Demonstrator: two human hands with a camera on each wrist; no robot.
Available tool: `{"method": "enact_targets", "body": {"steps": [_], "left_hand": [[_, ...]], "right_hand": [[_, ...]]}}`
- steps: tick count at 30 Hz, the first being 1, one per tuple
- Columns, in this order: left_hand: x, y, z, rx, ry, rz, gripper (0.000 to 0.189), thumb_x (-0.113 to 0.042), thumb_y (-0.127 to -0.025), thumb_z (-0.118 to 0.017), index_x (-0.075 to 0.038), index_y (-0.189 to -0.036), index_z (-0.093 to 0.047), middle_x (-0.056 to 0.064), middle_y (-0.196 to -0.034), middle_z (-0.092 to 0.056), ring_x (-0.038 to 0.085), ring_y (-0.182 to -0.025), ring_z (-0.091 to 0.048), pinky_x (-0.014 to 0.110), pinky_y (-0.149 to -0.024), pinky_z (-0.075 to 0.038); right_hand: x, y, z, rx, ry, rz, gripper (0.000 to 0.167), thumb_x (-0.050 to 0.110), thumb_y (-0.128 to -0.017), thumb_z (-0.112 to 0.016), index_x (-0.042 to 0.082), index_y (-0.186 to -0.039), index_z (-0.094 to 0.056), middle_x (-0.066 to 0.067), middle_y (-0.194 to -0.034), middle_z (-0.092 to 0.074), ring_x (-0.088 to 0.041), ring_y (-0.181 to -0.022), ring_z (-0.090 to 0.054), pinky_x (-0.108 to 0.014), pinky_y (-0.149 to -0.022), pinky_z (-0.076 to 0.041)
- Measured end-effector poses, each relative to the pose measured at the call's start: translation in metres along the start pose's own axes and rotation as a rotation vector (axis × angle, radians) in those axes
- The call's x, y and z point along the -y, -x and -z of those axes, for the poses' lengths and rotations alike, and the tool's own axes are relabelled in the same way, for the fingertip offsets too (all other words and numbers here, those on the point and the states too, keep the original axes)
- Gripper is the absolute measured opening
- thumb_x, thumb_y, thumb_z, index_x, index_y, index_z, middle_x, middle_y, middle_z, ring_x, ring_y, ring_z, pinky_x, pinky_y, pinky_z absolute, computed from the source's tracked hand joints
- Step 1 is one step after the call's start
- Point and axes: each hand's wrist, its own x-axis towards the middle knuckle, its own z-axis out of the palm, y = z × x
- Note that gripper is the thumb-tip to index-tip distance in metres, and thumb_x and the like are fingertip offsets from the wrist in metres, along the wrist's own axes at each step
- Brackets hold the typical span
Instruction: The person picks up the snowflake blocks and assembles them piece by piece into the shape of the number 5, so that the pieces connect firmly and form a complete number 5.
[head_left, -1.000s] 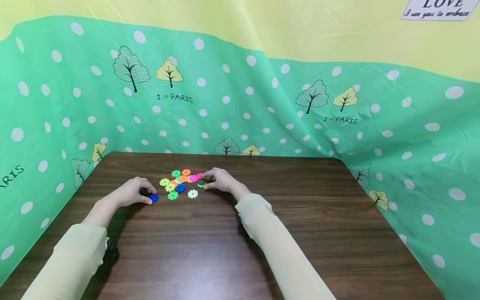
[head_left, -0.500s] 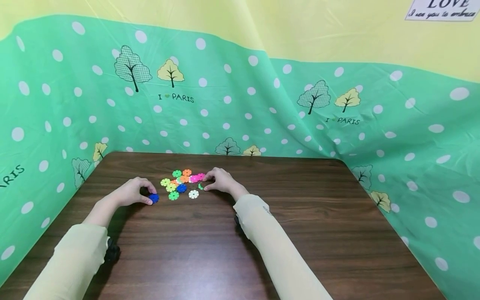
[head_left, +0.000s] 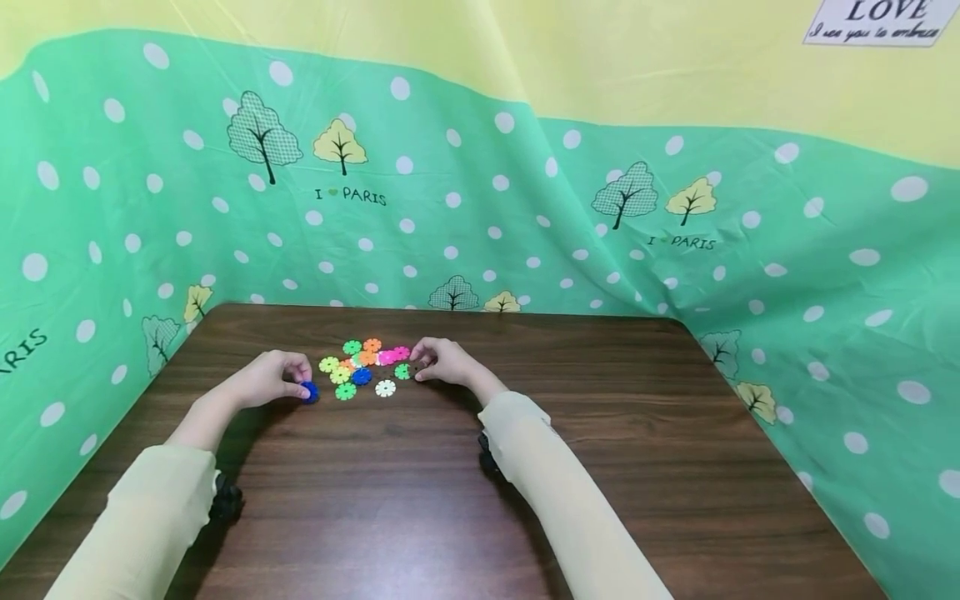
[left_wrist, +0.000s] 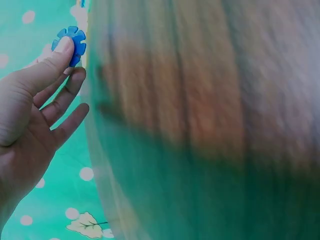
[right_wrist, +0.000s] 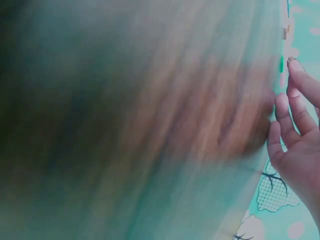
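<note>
On the left of the table my left hand (head_left: 272,379) pinches a blue snowflake disc (head_left: 310,393) between thumb and fingertips. The left wrist view shows this blue disc (left_wrist: 76,49) tilted, its notched rim in sight. My right hand (head_left: 448,364) is at the right side of the loose discs. Its thumb and index finger appear to pinch a small brown disc (right_wrist: 291,59), seen mostly edge-on and hard to make out. Just left of those fingertips lies a green disc (head_left: 402,372). Pink discs (head_left: 390,357) and a white disc (head_left: 386,388) are close by.
Between the hands lie several more discs, among them a blue disc (head_left: 362,376), an orange disc (head_left: 372,345), a yellow disc (head_left: 329,365) and a green disc (head_left: 346,392). A dotted green curtain (head_left: 480,225) hangs behind the brown table (head_left: 420,500).
My right hand has drawn slightly right, uncovering the green disc that was partly hidden by a dark one. In my left hand the blue disc has turned a little, staying nearly in place.
</note>
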Motion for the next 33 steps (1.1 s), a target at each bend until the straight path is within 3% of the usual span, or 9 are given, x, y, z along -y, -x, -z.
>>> {"method": "enact_targets", "body": {"steps": [5, 8, 12, 16, 19, 26, 33], "left_hand": [[-0.010, -0.004, 0.001, -0.032, 0.023, -0.029, 0.016, -0.014, -0.079, -0.077, -0.012, -0.082, -0.062, -0.005, -0.075, -0.063, 0.012, -0.073, -0.057, 0.029, -0.070, -0.047], [-0.019, -0.008, 0.002, -0.059, 0.039, -0.044, 0.015, -0.010, -0.078, -0.076, -0.012, -0.083, -0.062, -0.005, -0.075, -0.063, 0.013, -0.073, -0.058, 0.026, -0.067, -0.050], [-0.035, -0.014, 0.005, -0.115, 0.013, -0.099, 0.014, -0.008, -0.078, -0.076, -0.011, -0.085, -0.065, -0.004, -0.077, -0.065, 0.012, -0.073, -0.060, 0.025, -0.066, -0.051], [-0.056, -0.020, 0.007, -0.190, -0.035, -0.168, 0.011, -0.009, -0.079, -0.076, -0.009, -0.088, -0.070, -0.003, -0.078, -0.069, 0.011, -0.072, -0.064, 0.026, -0.067, -0.053], [-0.073, -0.021, 0.007, -0.238, -0.056, -0.203, 0.010, -0.009, -0.079, -0.076, -0.008, -0.088, -0.071, 0.000, -0.078, -0.071, 0.011, -0.072, -0.066, 0.028, -0.067, -0.055], [-0.110, -0.022, 0.002, -0.323, -0.060, -0.260, 0.011, -0.010, -0.077, -0.078, -0.009, -0.086, -0.072, 0.002, -0.078, -0.071, 0.013, -0.071, -0.067, 0.032, -0.067, -0.056], [-0.148, -0.019, -0.010, -0.440, -0.007, -0.337, 0.011, -0.009, -0.075, -0.080, -0.014, -0.083, -0.073, -0.005, -0.075, -0.070, 0.007, -0.069, -0.063, 0.032, -0.063, -0.054]], "right_hand": [[0.001, 0.009, 0.006, -0.019, -0.055, -0.010, 0.025, 0.007, -0.082, -0.073, 0.008, -0.106, -0.063, -0.006, -0.091, -0.061, -0.014, -0.077, -0.053, -0.023, -0.062, -0.048], [0.002, 0.015, 0.013, -0.034, -0.081, -0.007, 0.026, 0.005, -0.084, -0.070, 0.004, -0.108, -0.063, -0.007, -0.087, -0.061, -0.016, -0.074, -0.056, -0.023, -0.061, -0.048], [0.005, 0.024, 0.026, -0.074, -0.169, 0.001, 0.024, 0.003, -0.086, -0.067, 0.000, -0.109, -0.061, -0.008, -0.084, -0.064, -0.017, -0.073, -0.063, -0.033, -0.069, -0.055], [0.011, 0.037, 0.041, -0.121, -0.331, -0.008, 0.024, -0.002, -0.086, -0.064, -0.004, -0.110, -0.058, -0.020, -0.091, -0.066, -0.037, -0.080, -0.066, -0.050, -0.078, -0.054], [0.015, 0.048, 0.050, -0.160, -0.416, -0.014, 0.025, -0.005, -0.086, -0.064, -0.005, -0.110, -0.058, -0.027, -0.095, -0.064, -0.046, -0.088, -0.064, -0.052, -0.080, -0.053], [0.031, 0.079, 0.069, -0.236, -0.446, -0.039, 0.023, -0.002, -0.086, -0.065, -0.007, -0.108, -0.063, -0.019, -0.092, -0.065, -0.030, -0.081, -0.069, -0.042, -0.078, -0.056], [0.045, 0.110, 0.077, -0.276, -0.504, -0.054, 0.021, 0.004, -0.086, -0.067, -0.009, -0.102, -0.065, -0.024, -0.095, -0.067, -0.019, -0.073, -0.069, -0.040, -0.075, -0.057]]}}
